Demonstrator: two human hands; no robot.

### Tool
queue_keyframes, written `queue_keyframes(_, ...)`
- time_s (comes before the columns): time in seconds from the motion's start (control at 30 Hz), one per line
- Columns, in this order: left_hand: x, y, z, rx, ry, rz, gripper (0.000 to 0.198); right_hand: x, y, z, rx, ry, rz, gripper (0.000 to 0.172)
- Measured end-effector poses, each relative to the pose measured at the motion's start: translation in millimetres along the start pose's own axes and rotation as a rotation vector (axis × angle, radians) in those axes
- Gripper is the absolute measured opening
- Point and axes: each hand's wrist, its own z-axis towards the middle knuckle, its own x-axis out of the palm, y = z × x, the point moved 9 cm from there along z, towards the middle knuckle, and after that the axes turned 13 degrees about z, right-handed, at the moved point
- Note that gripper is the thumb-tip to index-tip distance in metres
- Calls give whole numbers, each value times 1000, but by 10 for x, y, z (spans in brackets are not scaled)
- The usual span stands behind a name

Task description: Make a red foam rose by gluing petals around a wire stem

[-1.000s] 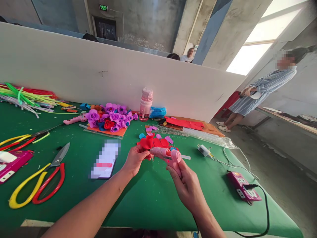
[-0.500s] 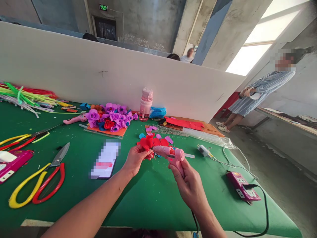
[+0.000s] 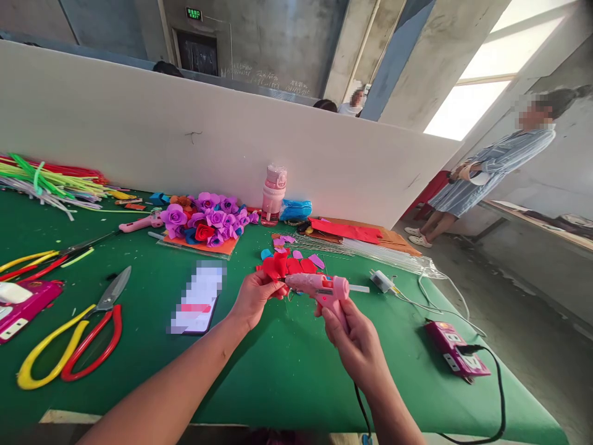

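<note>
Between the fingers of my left hand is a red flower petal piece, pinched at its lower edge. My right hand is wrapped around the handle of a pink hot glue gun, with a clear glue stick poking out of its back. The gun's nozzle points left and is close to the red piece at my left fingertips; whether they touch I cannot tell. Loose red petals and purple petals lie just behind on the green table.
Purple and red flowers lie at the back, near a pink bottle. To the left are a phone, scissors and pipe cleaners. A magenta power strip with cords lies right; a person stands beyond the table.
My right hand and the glue gun have shifted slightly to the right, and the gun sits more level. My left hand stays almost still with the red piece.
</note>
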Motion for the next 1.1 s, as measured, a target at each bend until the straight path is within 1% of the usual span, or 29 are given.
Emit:
queue_keyframes(0.13,1,40,6,-18,11,2,22,-65,-105,6,92,-30,186,32)
queue_keyframes(0.23,-5,38,7,-7,3,2,23,-130,-141,20,112,-83,233,33)
queue_keyframes(0.3,-5,12,6,18,-2,11,21,-163,-154,28,111,-110,223,33)
queue_keyframes(0.4,1,-28,4,45,-7,25,19,-161,-154,35,98,-107,190,33)
queue_keyframes(0.67,-6,-30,8,35,-28,37,20,-97,-108,28,40,-89,66,31)
queue_keyframes(0.83,-8,-27,2,29,-26,35,20,-104,-54,35,-15,-106,-21,29)
queue_keyframes(1.1,6,-40,-6,38,-20,44,20,-95,51,37,-65,-105,-79,25)
